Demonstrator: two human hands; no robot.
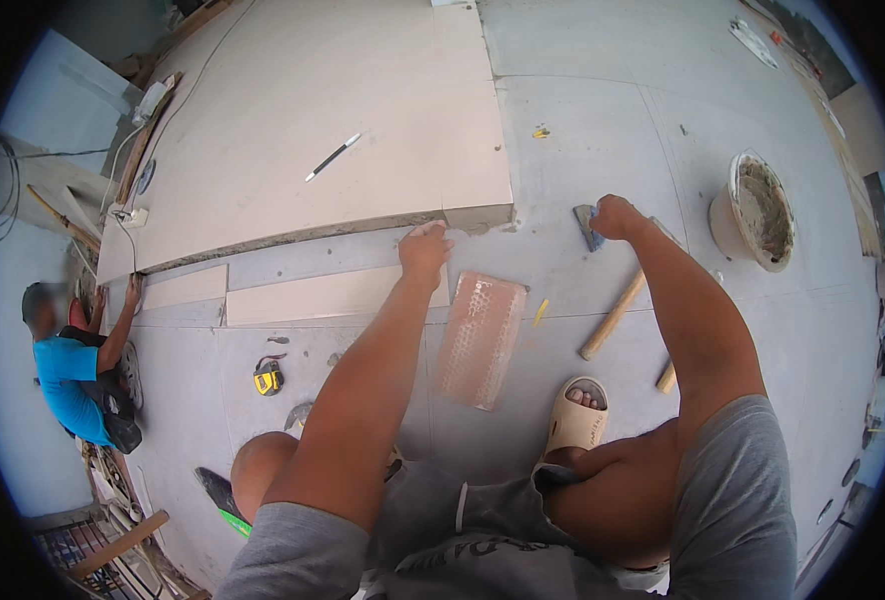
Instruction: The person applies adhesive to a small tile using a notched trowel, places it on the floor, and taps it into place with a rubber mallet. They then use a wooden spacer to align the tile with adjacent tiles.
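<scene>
My left hand (425, 250) is at the front edge of a raised, beige-tiled step (393, 150). Its fingers are partly spread against the mortar-covered riser (478, 217). To the right, my right hand (616, 217) grips a scraper (589, 228) whose flat, mortar-smeared blade points left; its handle is mostly hidden in my fist. A long beige tile strip (313, 298) lies along the step's foot, below my left hand. Nearer to me rests a tile piece (483, 340) with its patterned reddish back up, streaked with white.
A bucket of wet mortar (721, 225) stands at the right. Near it lies a wooden-handled tool (613, 315). A yellow tape measure (269, 377) sits on the grey floor at left. A marker (333, 157) lies on the step. A person in blue (68, 375) crouches at its far-left end.
</scene>
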